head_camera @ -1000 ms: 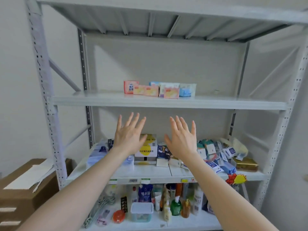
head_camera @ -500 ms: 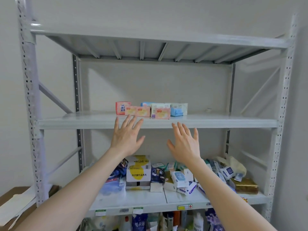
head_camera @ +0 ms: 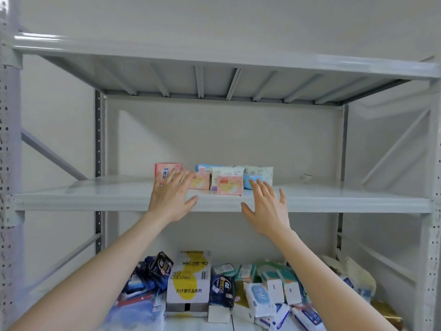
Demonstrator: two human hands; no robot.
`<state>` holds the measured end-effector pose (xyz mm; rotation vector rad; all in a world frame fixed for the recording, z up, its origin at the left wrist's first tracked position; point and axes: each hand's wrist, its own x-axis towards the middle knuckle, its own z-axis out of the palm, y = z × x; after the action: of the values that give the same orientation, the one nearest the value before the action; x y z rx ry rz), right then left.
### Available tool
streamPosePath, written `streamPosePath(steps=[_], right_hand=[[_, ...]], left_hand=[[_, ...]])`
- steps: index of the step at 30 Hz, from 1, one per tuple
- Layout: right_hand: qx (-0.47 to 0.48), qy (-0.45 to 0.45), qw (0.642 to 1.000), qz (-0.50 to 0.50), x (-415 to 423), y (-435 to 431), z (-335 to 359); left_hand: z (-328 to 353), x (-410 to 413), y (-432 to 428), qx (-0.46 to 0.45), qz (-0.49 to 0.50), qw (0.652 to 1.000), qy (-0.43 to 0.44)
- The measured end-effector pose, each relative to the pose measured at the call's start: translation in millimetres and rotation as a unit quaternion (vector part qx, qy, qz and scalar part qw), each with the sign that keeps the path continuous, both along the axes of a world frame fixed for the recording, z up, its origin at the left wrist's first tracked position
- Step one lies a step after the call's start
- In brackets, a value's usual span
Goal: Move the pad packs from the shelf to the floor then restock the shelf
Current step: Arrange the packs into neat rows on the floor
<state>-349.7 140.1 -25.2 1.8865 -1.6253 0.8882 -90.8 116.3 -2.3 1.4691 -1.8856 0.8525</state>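
Several small pad packs stand in a cluster on the grey middle shelf (head_camera: 100, 194): a red-pink pack (head_camera: 164, 172) at the left, a peach pack (head_camera: 229, 191) in front, a white pack (head_camera: 225, 172) behind it, a blue and pale green pack (head_camera: 259, 175) at the right. My left hand (head_camera: 170, 199) is raised in front of the left end of the cluster, fingers straight and spread, partly covering the red-pink pack. My right hand (head_camera: 266, 209) is open just right of the peach pack, below the blue one. Neither hand holds anything.
The grey metal rack has an upper shelf (head_camera: 214, 58) overhead and uprights (head_camera: 9, 163) at both sides. The shelf below holds a white and yellow carton (head_camera: 188, 283), dark blue packs (head_camera: 222, 290) and several white and teal packs (head_camera: 274, 287).
Both hands have risen from below the shelf edge to the level of the packs. The view has tilted up and moved closer to the rack.
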Motion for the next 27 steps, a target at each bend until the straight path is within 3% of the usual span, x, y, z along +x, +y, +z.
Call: streamPosePath(steps=[4,15,27], right_hand=[[-0.012,-0.013,1.0,0.002,6,-43,8],[-0.02,-0.063,0.998,0.003,11,-137,13],[-0.01,-0.118,0.99,0.081,4,-189,4]], left_hand=[[17,12,-44,-0.014,-0.012,1.0,0.005],[25,21,-158,0.065,-0.042,0.997,0.018],[21,14,-254,0.173,-0.079,0.981,0.051]])
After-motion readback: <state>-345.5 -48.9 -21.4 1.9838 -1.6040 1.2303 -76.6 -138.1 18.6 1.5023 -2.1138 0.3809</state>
